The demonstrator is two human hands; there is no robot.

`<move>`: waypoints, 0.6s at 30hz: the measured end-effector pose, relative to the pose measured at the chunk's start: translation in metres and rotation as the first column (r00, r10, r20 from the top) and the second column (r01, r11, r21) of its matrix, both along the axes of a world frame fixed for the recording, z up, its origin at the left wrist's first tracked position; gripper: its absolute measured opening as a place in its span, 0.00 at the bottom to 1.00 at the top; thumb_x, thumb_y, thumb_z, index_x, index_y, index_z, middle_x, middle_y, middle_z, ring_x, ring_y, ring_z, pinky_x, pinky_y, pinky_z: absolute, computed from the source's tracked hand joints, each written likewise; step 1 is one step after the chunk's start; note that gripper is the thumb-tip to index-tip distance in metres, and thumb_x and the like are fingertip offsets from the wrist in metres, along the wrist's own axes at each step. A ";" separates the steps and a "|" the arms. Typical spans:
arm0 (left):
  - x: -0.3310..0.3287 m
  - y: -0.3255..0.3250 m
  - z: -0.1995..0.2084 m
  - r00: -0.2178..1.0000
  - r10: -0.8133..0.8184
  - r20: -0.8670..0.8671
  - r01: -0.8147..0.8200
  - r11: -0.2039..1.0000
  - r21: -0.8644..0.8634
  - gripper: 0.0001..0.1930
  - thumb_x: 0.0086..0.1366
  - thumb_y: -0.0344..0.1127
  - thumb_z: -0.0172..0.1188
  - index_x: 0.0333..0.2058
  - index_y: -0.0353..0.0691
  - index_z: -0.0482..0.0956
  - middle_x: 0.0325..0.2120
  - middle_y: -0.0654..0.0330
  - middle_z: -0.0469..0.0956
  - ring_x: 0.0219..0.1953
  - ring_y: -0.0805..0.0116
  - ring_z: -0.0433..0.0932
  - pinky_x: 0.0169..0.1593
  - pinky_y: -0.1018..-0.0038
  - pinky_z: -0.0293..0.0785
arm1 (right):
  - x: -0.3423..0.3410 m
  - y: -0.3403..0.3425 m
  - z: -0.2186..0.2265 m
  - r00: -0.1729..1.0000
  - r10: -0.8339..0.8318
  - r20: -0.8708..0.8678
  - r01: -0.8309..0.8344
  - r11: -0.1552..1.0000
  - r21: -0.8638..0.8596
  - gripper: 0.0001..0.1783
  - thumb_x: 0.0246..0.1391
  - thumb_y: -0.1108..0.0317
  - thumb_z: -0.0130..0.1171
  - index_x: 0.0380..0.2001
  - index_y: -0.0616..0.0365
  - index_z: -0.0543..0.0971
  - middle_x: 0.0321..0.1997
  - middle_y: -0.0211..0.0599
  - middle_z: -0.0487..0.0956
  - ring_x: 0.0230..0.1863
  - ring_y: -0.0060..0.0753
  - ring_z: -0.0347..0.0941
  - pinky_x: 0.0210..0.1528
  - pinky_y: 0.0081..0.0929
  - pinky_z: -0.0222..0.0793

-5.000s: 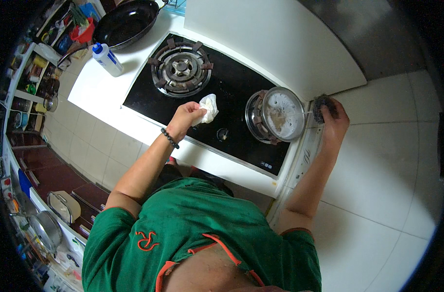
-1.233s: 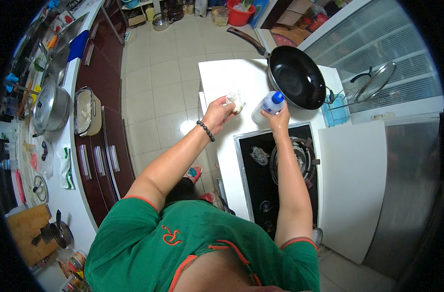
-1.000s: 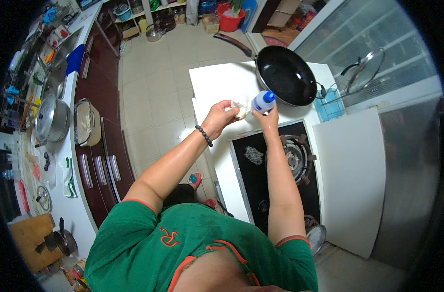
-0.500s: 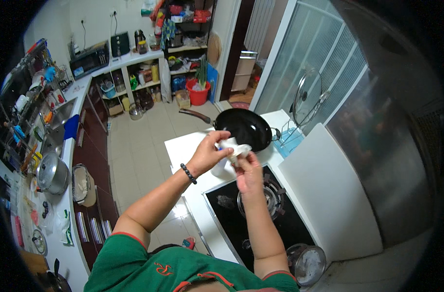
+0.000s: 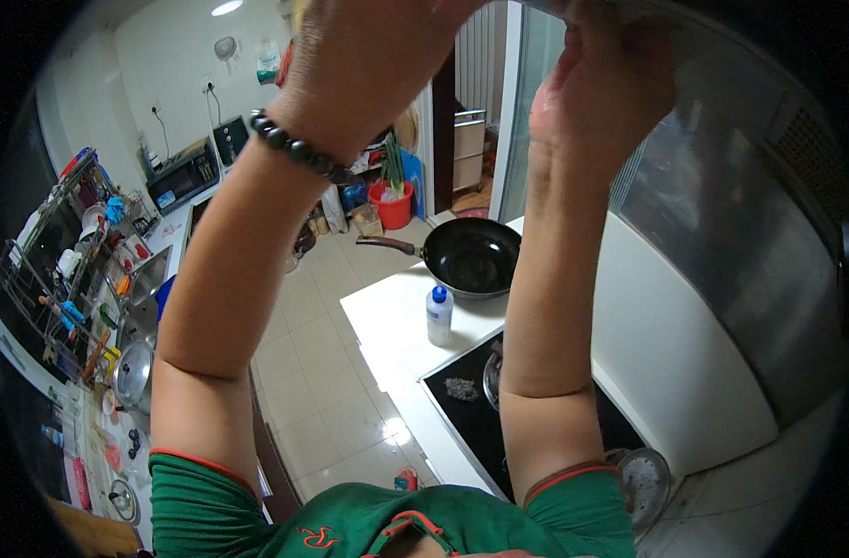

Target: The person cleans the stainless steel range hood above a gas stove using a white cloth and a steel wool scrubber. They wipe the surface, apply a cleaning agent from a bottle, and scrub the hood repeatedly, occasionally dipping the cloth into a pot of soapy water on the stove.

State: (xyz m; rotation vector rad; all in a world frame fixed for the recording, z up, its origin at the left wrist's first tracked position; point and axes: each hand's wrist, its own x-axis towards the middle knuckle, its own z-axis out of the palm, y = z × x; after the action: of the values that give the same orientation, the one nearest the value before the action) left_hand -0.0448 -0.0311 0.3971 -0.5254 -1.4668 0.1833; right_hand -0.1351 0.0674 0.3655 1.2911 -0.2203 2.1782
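Both my arms reach up to the top of the view. My left hand (image 5: 373,70), with a dark beaded bracelet (image 5: 299,152) at the wrist, is cut off by the upper edge, so its fingers are hidden. Close to a grey edge at the top right, my right hand (image 5: 603,98) has its fingers curled; what they hold, if anything, cannot be made out. Below, a white bottle with a blue cap (image 5: 439,316) stands upright on the white counter (image 5: 387,321). Behind it sits a black wok (image 5: 471,256) with a wooden handle, partly covered by my right forearm.
A black stove top (image 5: 466,418) lies beneath my right arm, beside an upright white panel (image 5: 675,344). On the left run a sink (image 5: 150,279), a dish rack (image 5: 47,251) and a lidded pot (image 5: 134,372). A red bucket (image 5: 392,206) holds green stalks at the back.
Both hands have risen from above the counter to the upper edge. The crumpled white thing they held is out of sight. The bottle, mostly covered before, now shows fully.
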 end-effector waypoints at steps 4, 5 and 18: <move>0.004 -0.001 0.006 0.994 -0.040 0.106 0.041 0.999 -0.011 0.20 0.49 0.26 0.66 0.43 0.33 0.77 0.32 0.53 0.79 0.31 0.64 0.78 0.35 0.74 0.75 | -0.010 -0.016 -0.025 0.859 -0.493 0.139 0.465 0.864 0.193 0.09 0.45 0.84 0.56 0.32 0.64 0.76 0.32 0.32 0.77 0.36 0.23 0.72 0.39 0.21 0.67; 0.004 -0.001 0.009 0.996 -0.025 0.090 0.028 0.999 -0.035 0.20 0.48 0.26 0.66 0.43 0.32 0.77 0.31 0.53 0.79 0.31 0.64 0.78 0.35 0.75 0.75 | -0.014 -0.011 -0.025 0.901 -0.394 0.181 0.366 0.915 0.172 0.10 0.45 0.84 0.56 0.33 0.64 0.76 0.32 0.32 0.77 0.35 0.23 0.72 0.38 0.22 0.67; 0.004 -0.002 0.013 0.990 -0.066 0.125 0.074 0.995 -0.061 0.19 0.48 0.24 0.67 0.41 0.30 0.78 0.28 0.54 0.79 0.28 0.68 0.78 0.32 0.77 0.75 | -0.038 -0.022 -0.047 0.669 -0.731 0.134 0.688 0.677 0.260 0.07 0.47 0.70 0.63 0.32 0.56 0.79 0.30 0.35 0.82 0.32 0.28 0.79 0.39 0.32 0.75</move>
State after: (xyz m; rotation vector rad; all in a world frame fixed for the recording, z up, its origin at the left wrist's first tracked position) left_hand -0.0403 -0.0330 0.4098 -0.6502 -1.5635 0.1458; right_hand -0.1730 0.0456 0.3183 0.8175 -0.8947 1.6117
